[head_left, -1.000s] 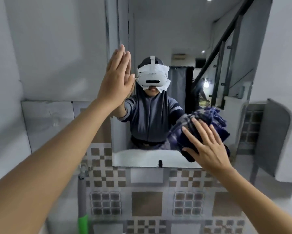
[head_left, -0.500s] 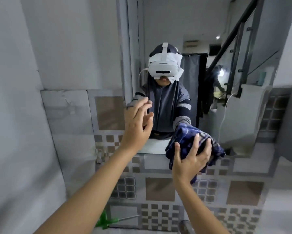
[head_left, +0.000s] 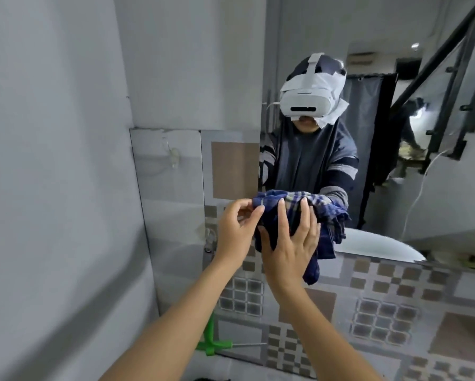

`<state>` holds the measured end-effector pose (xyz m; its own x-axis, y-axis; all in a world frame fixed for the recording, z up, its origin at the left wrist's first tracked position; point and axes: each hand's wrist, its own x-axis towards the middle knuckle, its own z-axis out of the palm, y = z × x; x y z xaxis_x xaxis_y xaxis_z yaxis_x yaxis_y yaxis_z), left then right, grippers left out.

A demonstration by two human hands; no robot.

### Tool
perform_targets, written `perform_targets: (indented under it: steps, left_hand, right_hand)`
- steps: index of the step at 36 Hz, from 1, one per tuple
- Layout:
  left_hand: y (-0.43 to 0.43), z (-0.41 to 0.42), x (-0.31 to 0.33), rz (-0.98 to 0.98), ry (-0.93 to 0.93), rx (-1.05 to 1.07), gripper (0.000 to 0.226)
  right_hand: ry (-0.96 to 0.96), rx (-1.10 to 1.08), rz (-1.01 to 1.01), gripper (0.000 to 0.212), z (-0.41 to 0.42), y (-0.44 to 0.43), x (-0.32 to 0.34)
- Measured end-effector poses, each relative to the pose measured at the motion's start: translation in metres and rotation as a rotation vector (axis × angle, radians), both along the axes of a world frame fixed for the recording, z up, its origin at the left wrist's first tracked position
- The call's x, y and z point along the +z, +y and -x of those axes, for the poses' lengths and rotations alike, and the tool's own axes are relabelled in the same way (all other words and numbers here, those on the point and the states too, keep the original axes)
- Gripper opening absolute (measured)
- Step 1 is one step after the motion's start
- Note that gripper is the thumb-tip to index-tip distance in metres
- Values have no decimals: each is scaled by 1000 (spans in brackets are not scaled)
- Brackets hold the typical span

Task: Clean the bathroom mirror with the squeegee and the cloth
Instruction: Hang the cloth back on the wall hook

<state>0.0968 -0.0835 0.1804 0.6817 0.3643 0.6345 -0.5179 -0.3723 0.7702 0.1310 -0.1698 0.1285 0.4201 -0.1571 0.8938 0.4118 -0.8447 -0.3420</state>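
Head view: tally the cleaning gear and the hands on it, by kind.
Cloths: 1, the blue plaid cloth
Green-handled tools: 1, a green tool low by the wall, likely the squeegee
Hands on the cloth: 2, left hand and right hand
Total: 4

A home bathroom: wall mirror [head_left: 395, 160] over patterned tiles [head_left: 381, 312], white basin edge reflected, staircase railing behind.

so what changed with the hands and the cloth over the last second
The left hand came down off the upper mirror and across to the cloth, now pinching its left edge. The right hand slid left and down with the cloth to the mirror's lower left corner. The right hand's grip on the cloth stayed; the green-handled tool remains low by the wall.
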Motion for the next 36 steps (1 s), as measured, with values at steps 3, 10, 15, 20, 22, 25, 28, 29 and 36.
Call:
perform_targets:
  steps: [3,10,15,20,22,25,28,29,36]
  left_hand:
    - [5,1,4,-16,2,56,19]
    - [13,10,31,-125,-59,38,14]
    - [20,22,44,-244,-63,23,11]
    - [36,43,51,-438,-25,-74,8]
    - [45,54,55,-502,11,-132,10]
    - [59,73,63,-514,85,-243,15]
    - [76,89,71,-517,145,-283,14]
    - [82,94,74,-522,160,-287,14]
    - [112,120,85,-605,195,-202,18]
  right_hand:
    - [47,33,62,53,4,-2,-1]
    - [90,117,102,53,29,-19,2]
    - [114,219,45,49,51,-23,10]
    - [185,536,37,46,70,-18,29]
    - [285,714,-22,46,80,-14,41]
    - [416,939,-116,42,88,-7,57]
    - [493,1138,-157,38,93,0,63]
    - [524,1198,-172,37,95,3,64]
    - [651,1403,-220,36,98,24,75]
